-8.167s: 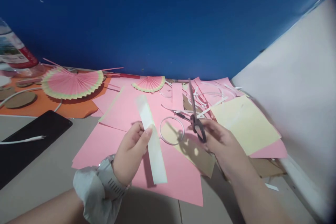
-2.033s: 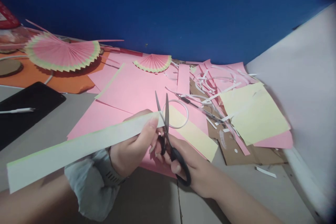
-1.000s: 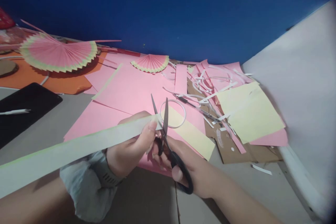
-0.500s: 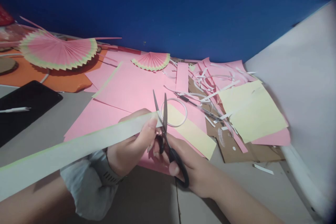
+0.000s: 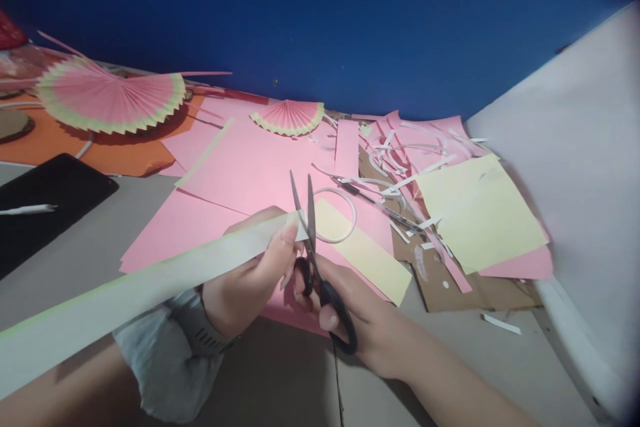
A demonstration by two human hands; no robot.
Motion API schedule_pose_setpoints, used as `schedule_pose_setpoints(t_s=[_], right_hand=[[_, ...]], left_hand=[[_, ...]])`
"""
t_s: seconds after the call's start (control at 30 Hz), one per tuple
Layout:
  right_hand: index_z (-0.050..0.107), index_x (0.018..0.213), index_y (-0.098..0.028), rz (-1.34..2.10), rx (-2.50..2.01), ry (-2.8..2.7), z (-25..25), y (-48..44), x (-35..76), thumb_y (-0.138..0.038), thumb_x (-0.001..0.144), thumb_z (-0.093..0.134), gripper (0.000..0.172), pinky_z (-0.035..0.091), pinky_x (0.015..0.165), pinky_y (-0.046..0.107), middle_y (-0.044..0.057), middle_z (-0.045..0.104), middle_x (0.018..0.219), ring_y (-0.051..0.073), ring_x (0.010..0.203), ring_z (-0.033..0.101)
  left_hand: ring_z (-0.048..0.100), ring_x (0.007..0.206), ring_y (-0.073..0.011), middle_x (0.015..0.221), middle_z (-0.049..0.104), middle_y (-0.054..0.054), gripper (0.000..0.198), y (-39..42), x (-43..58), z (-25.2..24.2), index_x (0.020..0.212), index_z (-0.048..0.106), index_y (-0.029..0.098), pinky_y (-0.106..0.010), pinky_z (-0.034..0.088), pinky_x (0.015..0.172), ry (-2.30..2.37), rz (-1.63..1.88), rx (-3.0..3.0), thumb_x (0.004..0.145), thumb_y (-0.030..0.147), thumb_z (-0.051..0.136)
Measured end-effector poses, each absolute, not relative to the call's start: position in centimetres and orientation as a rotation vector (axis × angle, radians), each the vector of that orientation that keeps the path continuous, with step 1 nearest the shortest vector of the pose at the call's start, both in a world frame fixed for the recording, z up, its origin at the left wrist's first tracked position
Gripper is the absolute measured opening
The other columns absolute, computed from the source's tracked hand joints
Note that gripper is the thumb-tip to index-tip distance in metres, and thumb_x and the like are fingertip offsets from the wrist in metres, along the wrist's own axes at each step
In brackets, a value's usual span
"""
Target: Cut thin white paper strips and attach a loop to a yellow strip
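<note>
My left hand [image 5: 260, 273] pinches the right end of a long, pale paper strip [image 5: 165, 275] with a thin green edge; the strip runs off the left of the view. In my right hand [image 5: 355, 317] are black-handled scissors [image 5: 311, 227], my thumb in one loop, fingers at the other. Their blades point away from me, slightly parted, with the strip's end between them. Just beyond the blades a narrow white curl of paper [image 5: 354, 213] forms a ring above a yellow strip [image 5: 370, 250]. Pink sheets [image 5: 250, 160] lie beneath both hands.
Two pleated pink fans with yellow-green rims, a large one [image 5: 115, 97] and a small one [image 5: 289, 117], lie at the back. On the right are a pen [image 5: 375, 200], paper scraps, cardboard [image 5: 450, 290] and a yellow sheet [image 5: 483, 213]. A black tablet-like object [image 5: 55, 207] sits left. A blue wall [image 5: 320, 20] rises behind.
The scissor blades have come slightly closer together and shifted a little left at the strip's end. My left hand has moved only slightly.
</note>
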State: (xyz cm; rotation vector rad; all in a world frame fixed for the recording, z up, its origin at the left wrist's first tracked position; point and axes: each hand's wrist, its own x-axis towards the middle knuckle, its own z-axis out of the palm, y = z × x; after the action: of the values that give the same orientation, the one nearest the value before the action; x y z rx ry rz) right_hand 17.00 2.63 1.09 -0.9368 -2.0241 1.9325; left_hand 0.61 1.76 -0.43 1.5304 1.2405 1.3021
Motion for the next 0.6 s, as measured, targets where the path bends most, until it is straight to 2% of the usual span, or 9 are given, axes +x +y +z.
schedule_pose_setpoints(t_s=[0.17,0.27,0.6], right_hand=[[0.040,0.088,-0.018,1.858,-0.951,-2.079,1.18,2.69,16.90,-0.026,0.091,0.038,0.008,0.036,0.063,0.025,0.001,0.046,0.081,0.012,0.069,0.041],[0.042,0.089,-0.017,1.805,-0.992,-2.121,1.17,2.72,16.87,-0.020,0.091,0.036,0.008,0.036,0.067,0.027,0.001,0.048,0.083,0.013,0.073,0.043],[0.043,0.087,-0.019,1.816,-1.065,-2.112,0.88,2.62,17.00,-0.028,0.091,0.042,0.010,0.035,0.066,0.027,0.001,0.050,0.084,0.014,0.075,0.045]], left_hand=[[0.047,0.043,-0.0072,0.046,0.048,0.006,0.034,1.81,0.59,-0.43,0.055,0.043,0.021,-0.018,0.042,0.047,1.259,1.345,1.547,0.089,0.018,0.042],[0.048,0.043,-0.0083,0.045,0.048,0.005,0.033,1.69,0.61,-0.48,0.055,0.043,0.021,-0.020,0.041,0.046,1.294,1.329,1.521,0.089,0.019,0.043],[0.046,0.043,-0.0063,0.048,0.046,0.005,0.038,1.65,0.35,-0.75,0.055,0.042,0.020,-0.018,0.040,0.045,1.322,1.281,1.562,0.092,0.025,0.039]])
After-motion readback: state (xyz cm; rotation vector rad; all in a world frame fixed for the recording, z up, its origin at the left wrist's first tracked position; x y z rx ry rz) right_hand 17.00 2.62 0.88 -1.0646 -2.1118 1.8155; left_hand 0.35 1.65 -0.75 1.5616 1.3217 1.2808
